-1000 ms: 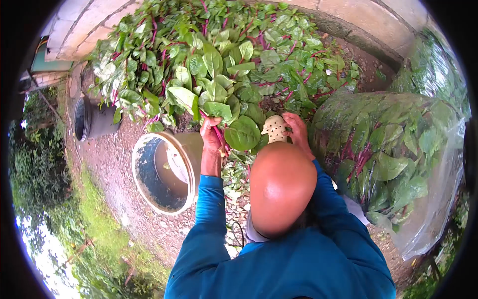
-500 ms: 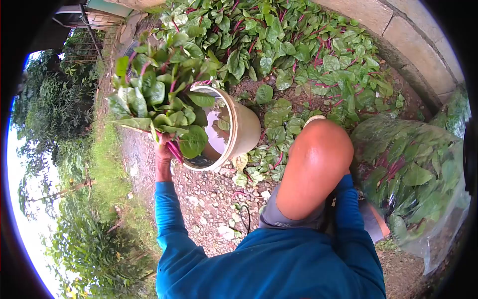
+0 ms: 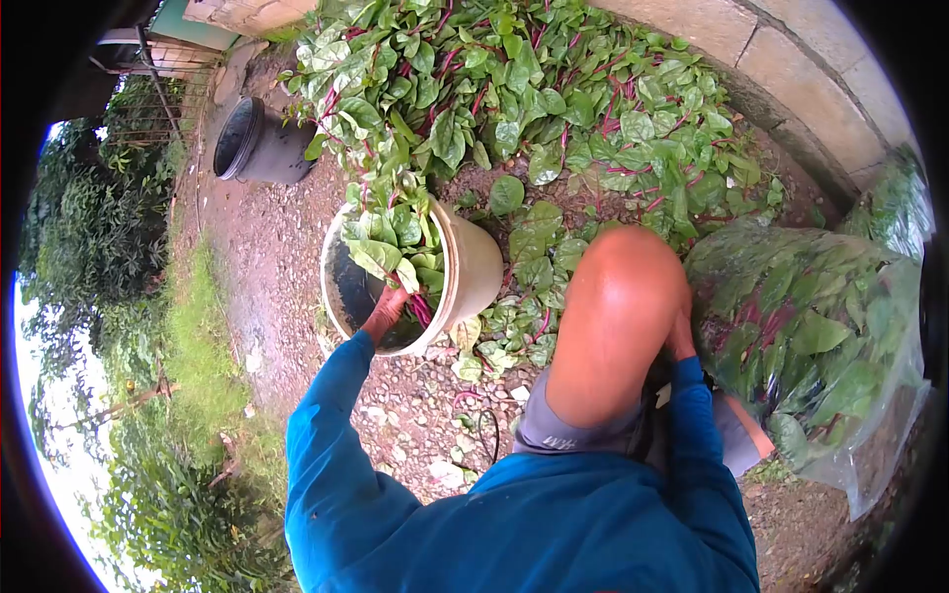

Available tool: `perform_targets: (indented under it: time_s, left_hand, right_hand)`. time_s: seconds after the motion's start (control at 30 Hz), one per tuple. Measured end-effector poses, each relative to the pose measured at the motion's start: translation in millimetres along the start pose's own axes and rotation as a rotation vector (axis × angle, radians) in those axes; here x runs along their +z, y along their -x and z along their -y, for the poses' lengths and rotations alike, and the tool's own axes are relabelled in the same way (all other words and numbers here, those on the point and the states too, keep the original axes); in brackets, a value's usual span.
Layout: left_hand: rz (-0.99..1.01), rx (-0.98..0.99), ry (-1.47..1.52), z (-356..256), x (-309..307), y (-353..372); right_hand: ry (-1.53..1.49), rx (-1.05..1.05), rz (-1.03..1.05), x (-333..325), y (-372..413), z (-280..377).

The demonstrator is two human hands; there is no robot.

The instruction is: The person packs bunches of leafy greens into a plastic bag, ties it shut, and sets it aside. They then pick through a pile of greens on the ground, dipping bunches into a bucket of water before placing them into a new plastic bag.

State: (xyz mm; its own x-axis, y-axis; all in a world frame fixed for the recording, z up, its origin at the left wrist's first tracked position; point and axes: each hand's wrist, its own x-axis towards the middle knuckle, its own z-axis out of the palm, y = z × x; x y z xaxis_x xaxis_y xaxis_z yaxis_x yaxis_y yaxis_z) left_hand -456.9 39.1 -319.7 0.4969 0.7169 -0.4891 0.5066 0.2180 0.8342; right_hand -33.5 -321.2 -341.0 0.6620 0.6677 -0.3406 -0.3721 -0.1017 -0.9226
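Note:
My left hand (image 3: 388, 308) is closed around the purple stems of a bunch of Malabar spinach (image 3: 395, 232). The bunch is down inside the mouth of a pale bucket (image 3: 479, 262), its leaves reaching up over the far rim. Water showed in this bucket a moment ago; now the leaves and hand cover much of its inside. Beside my bent knee (image 3: 628, 296), my right hand (image 3: 682, 334) is mostly hidden behind the leg, and its fingers do not show. To its right lies a clear plastic bag (image 3: 811, 326) full of the same greens.
A large heap of purple-stemmed greens (image 3: 554, 99) covers the ground ahead. A dark bucket (image 3: 272, 148) lies at the far left. A block wall (image 3: 801, 74) curves along the right. Gravel (image 3: 395, 415), grass (image 3: 193, 336) and bushes are on the left.
My left hand has moved right and lowered the bunch from beside the pale bucket into its mouth. The dark bucket, mostly hidden before, is now in plain sight.

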Motion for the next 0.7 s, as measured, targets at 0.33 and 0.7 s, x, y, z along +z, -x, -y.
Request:
perform_targets:
  time_s: [0.33,0.7]
  left_hand:
    - [0.063,-0.392,-0.299,31,14,-40]
    - [0.241,-0.426,-0.116,-45,42,-21]
  right_hand:
    - [-0.124,-0.002,0.116,-12,-17,-64]
    - [-0.088,0.012,0.052,8,5,-52]
